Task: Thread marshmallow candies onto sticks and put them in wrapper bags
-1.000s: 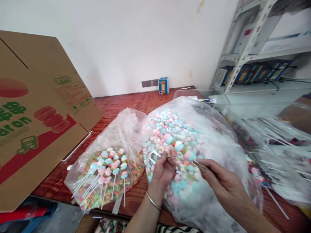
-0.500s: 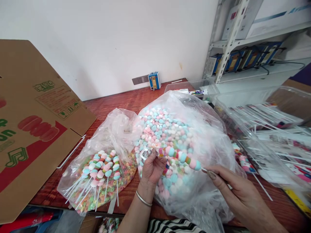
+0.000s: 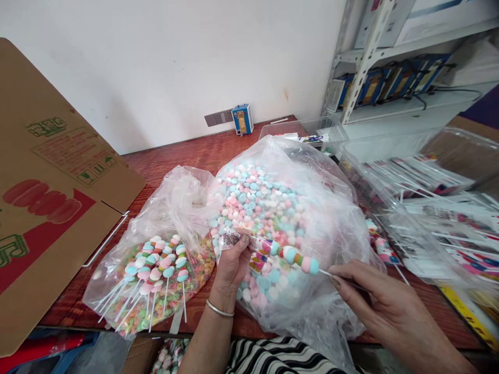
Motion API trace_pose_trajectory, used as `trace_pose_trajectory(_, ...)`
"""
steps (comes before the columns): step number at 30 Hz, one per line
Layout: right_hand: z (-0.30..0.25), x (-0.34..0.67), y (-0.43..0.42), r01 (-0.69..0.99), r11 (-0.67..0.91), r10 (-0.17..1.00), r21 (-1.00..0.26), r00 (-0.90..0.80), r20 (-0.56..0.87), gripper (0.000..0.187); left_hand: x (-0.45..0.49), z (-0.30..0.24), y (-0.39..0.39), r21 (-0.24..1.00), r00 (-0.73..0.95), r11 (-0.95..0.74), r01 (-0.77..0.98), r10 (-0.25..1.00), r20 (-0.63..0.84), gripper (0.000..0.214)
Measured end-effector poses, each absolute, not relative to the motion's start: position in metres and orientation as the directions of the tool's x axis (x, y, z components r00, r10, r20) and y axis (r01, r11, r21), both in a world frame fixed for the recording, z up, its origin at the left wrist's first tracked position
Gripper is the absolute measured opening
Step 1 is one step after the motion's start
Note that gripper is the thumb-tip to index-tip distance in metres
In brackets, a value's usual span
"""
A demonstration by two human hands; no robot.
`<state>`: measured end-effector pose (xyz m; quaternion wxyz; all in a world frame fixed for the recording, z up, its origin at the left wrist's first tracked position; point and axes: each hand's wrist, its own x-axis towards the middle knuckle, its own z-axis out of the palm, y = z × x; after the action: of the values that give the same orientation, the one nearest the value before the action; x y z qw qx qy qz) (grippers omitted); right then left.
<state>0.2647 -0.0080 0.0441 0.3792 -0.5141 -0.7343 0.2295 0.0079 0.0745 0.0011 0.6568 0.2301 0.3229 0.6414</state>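
Note:
My left hand (image 3: 234,258) is closed on the end of a clear wrapper (image 3: 260,245) with pink and yellow print. In my right hand (image 3: 376,298), the fingertips pinch the white stick of a marshmallow skewer (image 3: 290,254). The skewer's pink, blue and white marshmallows alternate with coloured rings, and its far end is inside the wrapper. Both hands are above a large clear bag of marshmallows (image 3: 253,192). To the left, several more marshmallow skewers (image 3: 156,262) lie on a clear bag of coloured ring candies (image 3: 198,270).
A cardboard box (image 3: 58,208) stands at the left. Clear plastic bins (image 3: 393,218) on the right hold printed wrappers and sticks. A small blue device (image 3: 242,119) stands by the wall socket (image 3: 217,118). Behind the bins is a metal shelf (image 3: 366,62). A wrapped skewer (image 3: 384,249) lies beside the large bag.
The view has shifted slightly. The far end of the skewer now sits inside the wrapper, and its printed part covers the first marshmallows. Both hands keep their holds.

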Motion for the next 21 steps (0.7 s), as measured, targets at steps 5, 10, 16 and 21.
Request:
trace_pose_trajectory(5,0.031,0.257,-0.016,0.368,0.111,0.991,-0.923,-0.105,0.077,0.021,0.010,0.005,0.074,0.726,-0.036,0.059,-0.685,0.993,-0.114,0.018)
trace_pose_trajectory(10,0.009,0.235,-0.027,-0.218,-0.428,0.904,-0.877,-0.103,-0.415,0.044,0.013,0.015,0.072,0.696,0.041,0.141,-0.704,0.986,-0.159,0.014)
trace_pose_trajectory(16,0.003,0.218,-0.033,-0.481,-0.624,0.774,-0.615,-0.274,-0.570,0.043,0.018,0.018,0.074,0.588,0.041,0.220,-0.779,0.953,-0.301,0.015)
trace_pose_trajectory(21,0.001,0.212,-0.036,-0.516,-0.634,0.764,-0.576,-0.303,-0.570,0.040,0.029,0.020,0.073,0.561,0.052,0.238,-0.793,0.943,-0.327,0.006)
